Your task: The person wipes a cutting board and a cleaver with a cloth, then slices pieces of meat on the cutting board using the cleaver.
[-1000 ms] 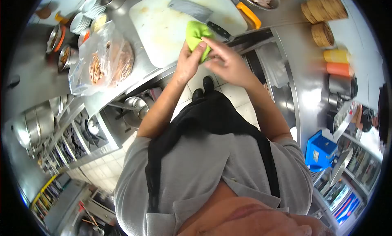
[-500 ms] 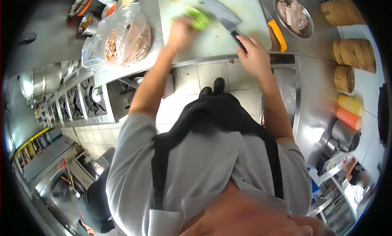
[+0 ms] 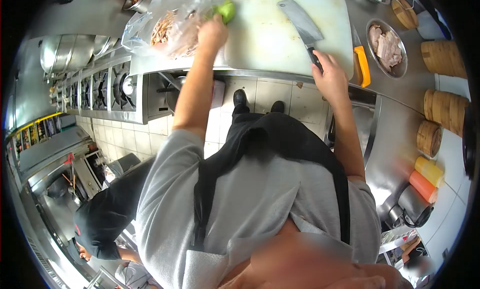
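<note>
My left hand [image 3: 212, 35] is closed at the left edge of the white cutting board [image 3: 255, 39]. Its fingers grip a bright green, rounded vegetable [image 3: 225, 10], whose exact kind I cannot make out. Right against that hand lies a clear plastic bag [image 3: 142, 31] with brownish-pink shredded strips [image 3: 164, 28] inside. On the right side of the board, my right hand [image 3: 330, 73] is wrapped round the black handle of a cleaver [image 3: 301, 23]. The broad blade lies flat on the board, pointing away from me.
A yellow-orange handle [image 3: 362, 66] sits just right of the board, near a metal bowl of pale raw meat [image 3: 387, 49]. Bamboo steamers [image 3: 442, 61] and squeeze bottles [image 3: 424, 185] line the right side. A stove [image 3: 120, 89] stands at left; a co-worker [image 3: 107, 214] is behind left.
My left hand has carried the green vegetable left, from the middle of the board to its edge by the bag. The right hand keeps hold of the cleaver. My view and feet have shifted.
</note>
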Demonstrator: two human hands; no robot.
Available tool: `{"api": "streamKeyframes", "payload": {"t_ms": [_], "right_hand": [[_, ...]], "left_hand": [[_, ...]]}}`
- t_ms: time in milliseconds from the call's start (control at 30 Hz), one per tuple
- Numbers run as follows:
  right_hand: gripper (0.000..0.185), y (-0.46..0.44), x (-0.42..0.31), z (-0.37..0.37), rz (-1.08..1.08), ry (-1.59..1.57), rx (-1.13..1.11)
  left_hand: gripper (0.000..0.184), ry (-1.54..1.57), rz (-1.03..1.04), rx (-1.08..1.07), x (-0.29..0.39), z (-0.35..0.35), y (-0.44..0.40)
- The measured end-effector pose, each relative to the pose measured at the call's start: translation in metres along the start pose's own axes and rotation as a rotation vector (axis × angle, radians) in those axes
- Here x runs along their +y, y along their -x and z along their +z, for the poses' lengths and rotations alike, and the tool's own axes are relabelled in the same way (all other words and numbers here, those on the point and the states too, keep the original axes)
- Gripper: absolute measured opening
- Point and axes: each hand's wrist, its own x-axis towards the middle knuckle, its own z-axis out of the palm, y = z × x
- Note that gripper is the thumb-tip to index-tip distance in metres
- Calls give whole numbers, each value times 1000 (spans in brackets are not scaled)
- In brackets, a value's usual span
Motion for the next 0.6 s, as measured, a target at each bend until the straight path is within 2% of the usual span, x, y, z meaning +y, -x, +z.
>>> {"api": "streamKeyframes", "payload": {"t_ms": [33, 100, 167, 233, 300, 433, 533, 567, 600], "right_hand": [[38, -1, 1, 1, -15, 4, 0], [39, -1, 1, 3, -7, 21, 18], [41, -2, -1, 4, 17, 62, 10], [43, -6, -1, 7, 96, 127, 37], [38, -12, 5, 9, 138, 218, -41], [32, -16, 4, 4, 201, 235, -54], [28, -6, -5, -15, 425, -184, -119], [28, -2, -4, -22, 425, -171, -110], [25, 4, 0, -30, 525, -425, -131]], "left_hand": [[37, -8, -117, -124, -6, 14, 5], [37, -53, -65, -236, -13, -2, 53], [36, 27, 21, -442, -11, -70, 105], [35, 350, -12, -532, -29, -103, 134], [36, 540, -136, -369, -26, -120, 145], [36, 643, -97, -8, 2, -123, 106], [37, 581, 24, 203, 25, -92, 37], [38, 514, 66, 243, 35, -85, 9], [38, 403, 100, 331, 35, -58, -28]]}}
